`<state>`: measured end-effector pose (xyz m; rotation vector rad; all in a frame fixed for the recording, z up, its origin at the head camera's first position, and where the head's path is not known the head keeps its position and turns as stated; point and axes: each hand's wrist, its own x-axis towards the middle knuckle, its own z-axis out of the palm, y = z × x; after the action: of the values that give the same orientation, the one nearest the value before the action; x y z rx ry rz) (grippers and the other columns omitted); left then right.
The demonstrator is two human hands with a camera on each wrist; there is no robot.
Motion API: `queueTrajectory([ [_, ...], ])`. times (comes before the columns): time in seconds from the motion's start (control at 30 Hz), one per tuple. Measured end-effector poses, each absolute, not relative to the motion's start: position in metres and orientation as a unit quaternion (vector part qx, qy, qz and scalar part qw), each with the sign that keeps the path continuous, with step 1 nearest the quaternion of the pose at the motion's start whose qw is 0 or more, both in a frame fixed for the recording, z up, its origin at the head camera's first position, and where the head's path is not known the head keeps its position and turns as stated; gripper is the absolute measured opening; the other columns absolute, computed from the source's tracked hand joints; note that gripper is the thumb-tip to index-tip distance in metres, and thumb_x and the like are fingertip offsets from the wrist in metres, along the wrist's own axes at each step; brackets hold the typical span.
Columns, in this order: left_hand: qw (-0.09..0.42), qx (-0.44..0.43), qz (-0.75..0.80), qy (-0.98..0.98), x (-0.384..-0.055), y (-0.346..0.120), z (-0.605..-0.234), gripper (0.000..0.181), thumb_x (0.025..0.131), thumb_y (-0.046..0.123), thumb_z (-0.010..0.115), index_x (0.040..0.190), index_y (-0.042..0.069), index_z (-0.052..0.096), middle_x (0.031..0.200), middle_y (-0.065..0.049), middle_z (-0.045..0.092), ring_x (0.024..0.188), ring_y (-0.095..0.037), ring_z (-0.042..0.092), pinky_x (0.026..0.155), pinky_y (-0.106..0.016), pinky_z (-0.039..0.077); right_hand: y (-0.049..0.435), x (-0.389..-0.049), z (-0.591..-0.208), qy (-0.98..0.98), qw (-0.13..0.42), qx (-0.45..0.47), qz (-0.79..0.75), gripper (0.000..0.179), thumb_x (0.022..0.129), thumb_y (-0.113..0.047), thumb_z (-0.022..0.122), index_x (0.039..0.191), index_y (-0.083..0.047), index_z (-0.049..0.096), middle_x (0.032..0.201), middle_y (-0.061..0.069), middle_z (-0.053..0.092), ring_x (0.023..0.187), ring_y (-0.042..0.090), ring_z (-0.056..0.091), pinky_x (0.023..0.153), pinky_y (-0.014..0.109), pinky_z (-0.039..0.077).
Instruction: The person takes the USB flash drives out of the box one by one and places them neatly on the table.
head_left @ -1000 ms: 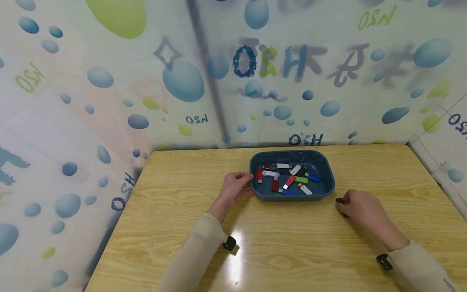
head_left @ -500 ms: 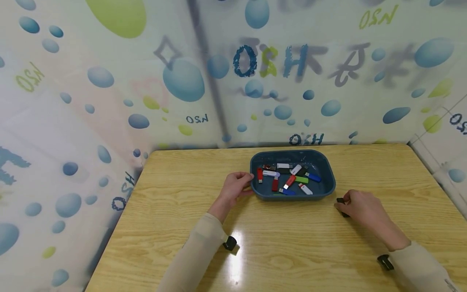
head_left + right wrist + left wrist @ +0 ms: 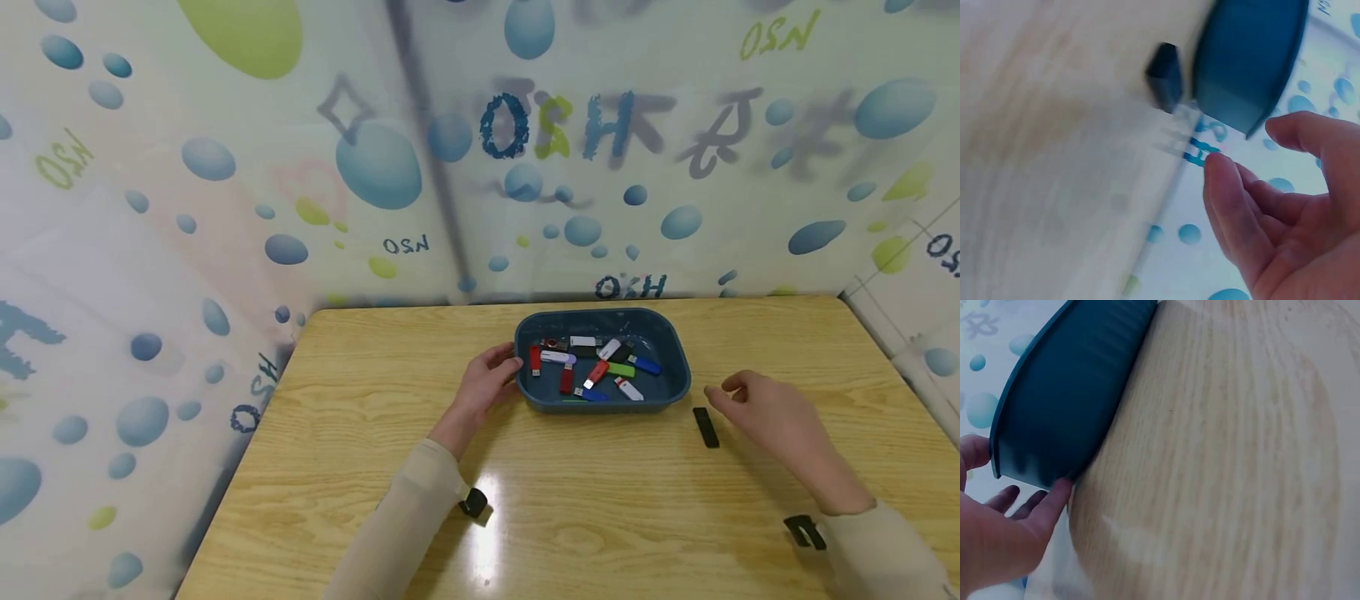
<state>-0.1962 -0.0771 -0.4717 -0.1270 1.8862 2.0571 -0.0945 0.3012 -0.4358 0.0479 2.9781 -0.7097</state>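
1. A blue tray (image 3: 600, 407) is sitting on the wooden table (image 3: 360, 392).
2. At the tray's left end, the left hand (image 3: 480, 390) is touching the outside with its thumb and fingers extended.
3. Right of the tray, the right hand (image 3: 780, 423) is hovering well clear of its rim, thumb and fingers loosely parted, holding nothing.
4. A black stick (image 3: 706, 427) is lying flat just off the tray's near right corner, apart from both the tray and the right hand.
5. Inside the tray, a red USB stick (image 3: 535, 361) is lying by the left end, while a green one (image 3: 621, 369) is lying right of the middle.
6. Behind the tray, a patterned backdrop (image 3: 382, 167) is hanging.
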Motion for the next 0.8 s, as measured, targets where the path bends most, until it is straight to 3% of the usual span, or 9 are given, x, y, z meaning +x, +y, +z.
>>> queueTrajectory([
  [0.17, 0.14, -0.012, 0.735, 0.664, -0.196, -0.076, -0.475, 0.057, 0.101, 0.008, 0.061, 0.155, 0.005, 0.045, 0.157, -0.016, 0.047, 0.139, -0.03, 0.051, 0.11, -0.042, 0.048, 0.292, -0.095, -0.424, 0.97, -0.015, 0.01, -0.242, 0.048, 0.104, -0.037, 0.059, 0.112, 0.009, 0.068, 0.087, 0.013, 0.07, 0.068, 0.021, 0.059, 0.057, 0.034, 0.047],
  [0.33, 0.127, 0.016, 0.743, 0.657, -0.195, -0.076, -0.476, 0.062, 0.102, 0.004, 0.057, 0.16, 0.009, 0.037, 0.16, -0.018, 0.042, 0.14, -0.034, 0.049, 0.109, -0.046, 0.048, 0.276, -0.099, -0.415, 0.969, -0.035, -0.01, -0.245, 0.038, 0.103, -0.032, 0.062, 0.109, 0.004, 0.07, 0.085, 0.007, 0.07, 0.067, 0.018, 0.057, 0.057, 0.032, 0.045],
  [0.8, 0.14, 0.019, 0.735, 0.663, -0.197, -0.074, -0.476, 0.055, 0.103, 0.003, 0.053, 0.157, 0.008, 0.043, 0.156, -0.025, 0.044, 0.135, -0.038, 0.053, 0.111, -0.05, 0.046, 0.235, -0.134, -0.411, 0.967, 0.016, -0.073, -0.243, 0.029, 0.102, -0.023, 0.065, 0.109, 0.005, 0.07, 0.089, 0.009, 0.07, 0.077, 0.022, 0.062, 0.068, 0.043, 0.056],
])
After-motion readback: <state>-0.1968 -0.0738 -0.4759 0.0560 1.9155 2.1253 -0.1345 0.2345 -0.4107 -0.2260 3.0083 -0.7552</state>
